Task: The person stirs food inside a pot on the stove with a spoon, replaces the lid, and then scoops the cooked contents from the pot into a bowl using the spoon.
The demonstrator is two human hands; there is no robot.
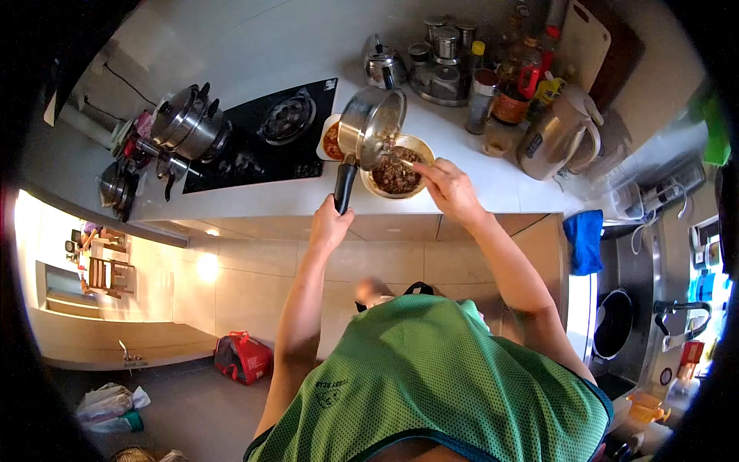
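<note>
My left hand (pixel 331 223) is closed round the black handle of a steel saucepan (pixel 356 127). The pan is tilted on its side, its mouth facing right, over a pale bowl (pixel 369 183) on the white counter. Dark brown chopped food (pixel 396 171) lies in the bowl. Above the bowl's right side, my right hand (pixel 450 189) pinches a thin light-coloured utensil that reaches in towards the pan mouth and the food. Partly behind the pan stands a white dish of red food (pixel 332 142).
Left of the pan is a black cooktop (pixel 254 146) with a steel pot (pixel 185 119) beyond. A kettle (pixel 382 63), bottles (pixel 514 85) and an electric kettle (pixel 556 135) line the back and right. The sink (pixel 616 323) is at far right.
</note>
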